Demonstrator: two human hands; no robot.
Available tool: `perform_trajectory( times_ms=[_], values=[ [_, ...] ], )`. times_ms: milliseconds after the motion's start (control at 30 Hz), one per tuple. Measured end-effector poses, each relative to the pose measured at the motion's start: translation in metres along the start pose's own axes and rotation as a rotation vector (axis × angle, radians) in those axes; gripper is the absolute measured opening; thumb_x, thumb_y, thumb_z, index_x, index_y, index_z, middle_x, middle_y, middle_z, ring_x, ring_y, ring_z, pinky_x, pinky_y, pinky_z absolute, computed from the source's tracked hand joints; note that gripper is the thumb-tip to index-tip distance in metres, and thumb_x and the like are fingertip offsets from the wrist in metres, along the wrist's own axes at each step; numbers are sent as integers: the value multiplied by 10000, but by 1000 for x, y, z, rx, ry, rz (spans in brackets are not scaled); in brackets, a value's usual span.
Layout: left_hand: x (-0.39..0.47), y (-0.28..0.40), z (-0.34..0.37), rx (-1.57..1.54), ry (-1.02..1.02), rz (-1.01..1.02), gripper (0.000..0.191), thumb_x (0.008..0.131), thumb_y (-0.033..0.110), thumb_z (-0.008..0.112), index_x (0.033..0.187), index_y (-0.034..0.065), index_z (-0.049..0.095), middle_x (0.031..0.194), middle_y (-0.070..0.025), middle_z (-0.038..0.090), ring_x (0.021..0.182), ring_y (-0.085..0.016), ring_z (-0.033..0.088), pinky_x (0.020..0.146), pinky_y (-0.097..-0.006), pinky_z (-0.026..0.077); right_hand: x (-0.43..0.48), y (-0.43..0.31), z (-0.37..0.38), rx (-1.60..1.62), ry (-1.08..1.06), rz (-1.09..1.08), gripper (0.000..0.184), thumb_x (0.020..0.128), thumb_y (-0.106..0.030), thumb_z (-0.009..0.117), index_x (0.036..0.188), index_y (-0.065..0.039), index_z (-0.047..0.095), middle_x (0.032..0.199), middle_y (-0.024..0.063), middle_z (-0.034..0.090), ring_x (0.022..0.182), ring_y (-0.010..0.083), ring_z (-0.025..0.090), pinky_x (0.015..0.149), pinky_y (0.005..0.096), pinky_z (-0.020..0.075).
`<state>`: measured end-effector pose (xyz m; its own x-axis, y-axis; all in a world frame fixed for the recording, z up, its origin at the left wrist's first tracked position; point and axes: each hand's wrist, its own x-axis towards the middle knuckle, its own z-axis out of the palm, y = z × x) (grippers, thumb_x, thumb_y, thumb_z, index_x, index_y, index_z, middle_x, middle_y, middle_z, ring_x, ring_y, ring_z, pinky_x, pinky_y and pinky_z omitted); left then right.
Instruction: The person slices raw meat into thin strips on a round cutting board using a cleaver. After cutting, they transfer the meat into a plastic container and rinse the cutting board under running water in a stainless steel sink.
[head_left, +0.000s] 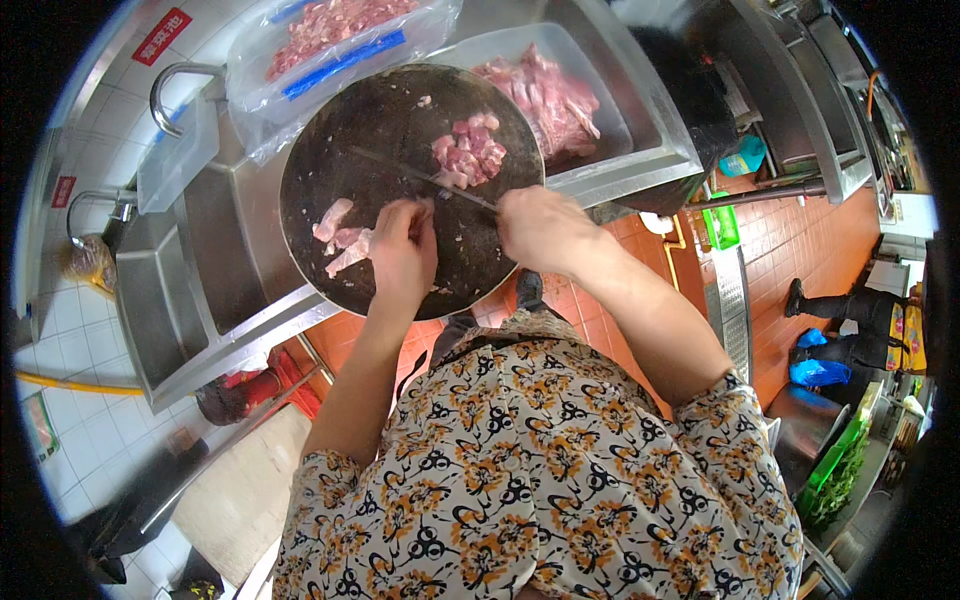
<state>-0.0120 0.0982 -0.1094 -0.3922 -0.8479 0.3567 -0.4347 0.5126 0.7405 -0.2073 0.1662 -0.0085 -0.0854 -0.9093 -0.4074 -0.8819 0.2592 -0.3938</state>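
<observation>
My right hand is closed around the handle of a knife, and the handle is hidden in my fist. The knife's blade, blurred and seen almost edge-on, points to the upper left over a round dark chopping block. Over the block's near part is my left hand, fingers curled downward; what lies under its fingertips is hidden. Strips of raw meat lie against its left side. A small heap of cut raw meat pieces sits beyond the blade, with small scraps scattered around.
Behind the block are a plastic-lined container of cut meat and a translucent tub holding larger raw meat. Steel sink basins with curved taps adjoin on the left. Another person's legs appear far right on the tiled floor.
</observation>
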Motion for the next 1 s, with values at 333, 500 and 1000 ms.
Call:
perform_trajectory(
  times_ms=[333, 500, 1000],
  values=[
    [8, -16, 7, 131, 2, 87, 252, 816, 21, 772, 1017, -1, 622, 1055, -198, 634, 971, -400, 647, 805, -448, 545, -46, 15, 3, 30, 67, -53, 212, 898, -134, 594, 869, 47, 699, 838, 304, 693, 847, 467, 704, 790, 527, 569],
    [11, -15, 12, 195, -53, 107, 113, 808, 15, 701, 917, 29, 679, 992, -163, 674, 921, -403, 645, 807, -487, 539, -53, 19, -1, -67, -29, -20, 169, 843, -88, 602, 881, 43, 703, 911, 296, 712, 912, 441, 717, 823, 506, 574],
    [3, -8, 17, -46, -75, 199, 123, 782, -46, 655, 838, 25, 571, 845, -175, 576, 838, -402, 560, 752, -509, 458, 23, -16, 12, -105, -63, -132, 239, 836, -143, 635, 964, 19, 753, 983, 218, 754, 976, 342, 745, 822, 430, 603]
  ],
)
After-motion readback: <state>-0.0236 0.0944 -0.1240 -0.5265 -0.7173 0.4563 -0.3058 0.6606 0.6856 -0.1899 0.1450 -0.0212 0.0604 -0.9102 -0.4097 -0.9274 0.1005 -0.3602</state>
